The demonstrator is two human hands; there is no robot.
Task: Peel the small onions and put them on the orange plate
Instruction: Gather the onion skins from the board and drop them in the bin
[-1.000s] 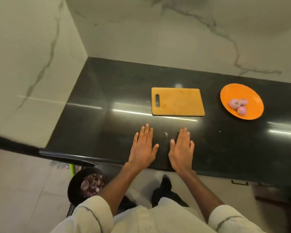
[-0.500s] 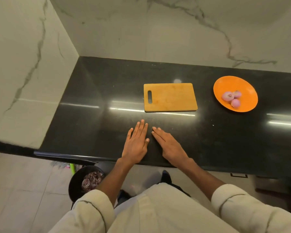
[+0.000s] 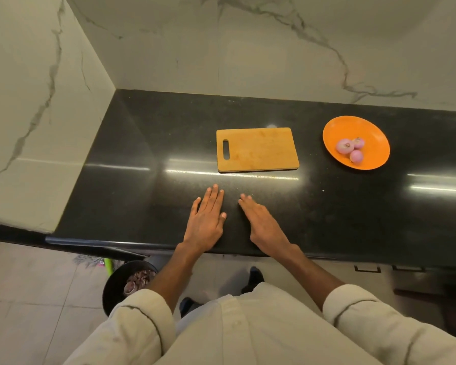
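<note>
Left hand (image 3: 207, 222): flat on the glossy black stone worktop (image 3: 142, 185) near its front edge, palm down, fingers straight and close together, holding nothing.

Right hand (image 3: 263, 223): just beside the left, apart from it, fingers straight and angled toward the left hand's fingertips, resting on the worktop, holding nothing.

Rectangular wooden cutting board with a slotted handle (image 3: 257, 149): lying flat beyond both hands, bare on top.

Round orange plate (image 3: 371, 133): beyond and to the right of the right hand, well apart from it, beside the board without touching it.

Three small peeled pinkish-purple onions (image 3: 351, 149): clustered together on the plate.

Pale crumb (image 3: 323, 190): on the worktop to the right of the right hand.

Round black bin with purple onion skins inside (image 3: 116, 283): on the tiled floor, below the left forearm.
</note>
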